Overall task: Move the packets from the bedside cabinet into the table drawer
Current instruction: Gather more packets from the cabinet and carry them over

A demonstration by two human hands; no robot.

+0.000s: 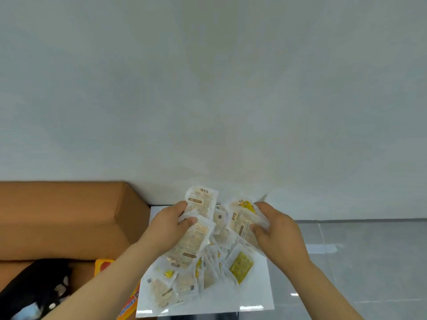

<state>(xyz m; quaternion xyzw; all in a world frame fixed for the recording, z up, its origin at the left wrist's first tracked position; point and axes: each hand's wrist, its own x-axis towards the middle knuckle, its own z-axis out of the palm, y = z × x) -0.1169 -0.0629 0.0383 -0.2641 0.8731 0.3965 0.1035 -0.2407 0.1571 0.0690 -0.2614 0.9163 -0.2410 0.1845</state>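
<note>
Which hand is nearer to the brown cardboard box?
Left. The left hand grips packets just right of the cardboard box; the right hand grips packets farther right.

Each hand, left hand [169,224] and right hand [276,229], grips packets [184,241] above the white cabinet top [258,289].

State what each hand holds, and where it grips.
The left hand grips several packets along their left edges; the right hand grips another bunch along its right side.
</note>
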